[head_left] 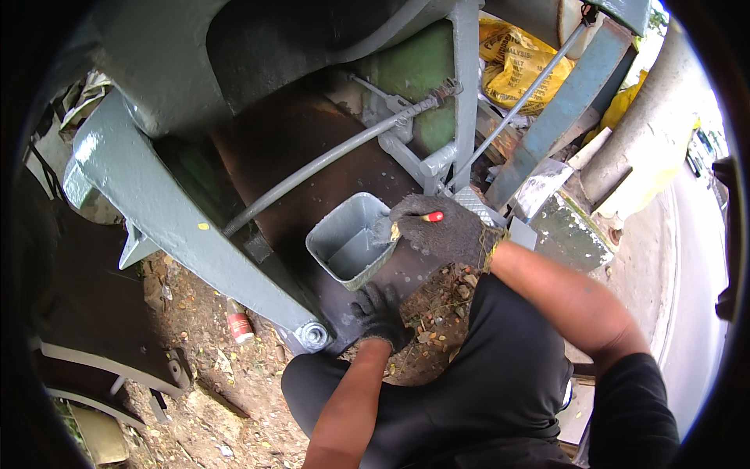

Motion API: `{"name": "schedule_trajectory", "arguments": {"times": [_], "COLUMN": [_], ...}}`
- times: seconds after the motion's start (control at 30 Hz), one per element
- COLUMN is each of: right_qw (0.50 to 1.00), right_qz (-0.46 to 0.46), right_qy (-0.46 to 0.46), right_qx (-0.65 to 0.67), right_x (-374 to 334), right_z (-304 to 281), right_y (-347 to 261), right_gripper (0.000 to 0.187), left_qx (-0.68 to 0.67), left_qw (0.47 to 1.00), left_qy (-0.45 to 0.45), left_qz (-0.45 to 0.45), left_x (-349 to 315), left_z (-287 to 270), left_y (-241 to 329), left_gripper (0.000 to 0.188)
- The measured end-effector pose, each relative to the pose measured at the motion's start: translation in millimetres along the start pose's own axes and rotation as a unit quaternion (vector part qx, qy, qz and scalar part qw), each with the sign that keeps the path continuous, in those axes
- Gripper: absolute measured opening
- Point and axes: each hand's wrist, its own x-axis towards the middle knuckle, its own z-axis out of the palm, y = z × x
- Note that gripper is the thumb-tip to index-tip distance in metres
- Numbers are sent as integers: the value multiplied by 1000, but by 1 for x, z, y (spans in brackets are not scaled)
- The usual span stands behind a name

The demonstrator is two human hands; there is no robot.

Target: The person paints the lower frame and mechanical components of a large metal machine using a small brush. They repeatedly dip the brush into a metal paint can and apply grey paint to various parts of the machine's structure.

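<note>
My right hand (449, 228), in a dark knitted glove, is closed round a paintbrush (432, 216) whose red handle end sticks out of the fist. Its grey-coated bristles hang at the right rim of an open rectangular container (346, 209) with grey paint inside. That container stands on a dark flat plate (269, 168). Just below it, my left hand (380, 318), also gloved, lies with fingers spread on the plate's near edge, its fingertips close to the container. Around both hands stands a grey-painted metal frame, with a long grey rod (328, 159) crossing above the plate.
A broad grey arm (195, 211) slants down at left to a round pivot. A bottle with a red label (239, 322) lies on the littered soil. Yellow sacks (519, 66), a bluish beam (558, 109) and a tree trunk (648, 117) stand at right, beside a road.
</note>
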Motion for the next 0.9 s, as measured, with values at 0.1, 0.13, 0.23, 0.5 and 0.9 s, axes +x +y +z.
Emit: {"name": "schedule_trajectory", "arguments": {"times": [0.1, 0.13, 0.23, 0.5, 0.9], "right_qw": [975, 968, 939, 953, 900], "right_qz": [144, 152, 190, 152, 121], "right_qy": [80, 75, 62, 43, 101], "right_qx": [147, 184, 279, 260, 406], "right_x": [-1, -1, 3, -1, 19], "right_z": [10, 12, 13, 10, 28], "right_y": [12, 16, 26, 35, 42], "right_gripper": [21, 21, 23, 32, 18], "left_qx": [-6, -13, 1, 17, 29], "left_qw": [1000, 1000, 1000, 1000, 999], "left_qy": [2, -5, -9, -3, 16], "left_qz": [-7, -7, -11, -10, -36], "left_x": [1, 3, 8, 7, -9], "left_z": [6, 8, 14, 17, -4], "left_y": [0, 0, -1, -3, 12], "left_gripper": [130, 134, 131, 129, 110]}}
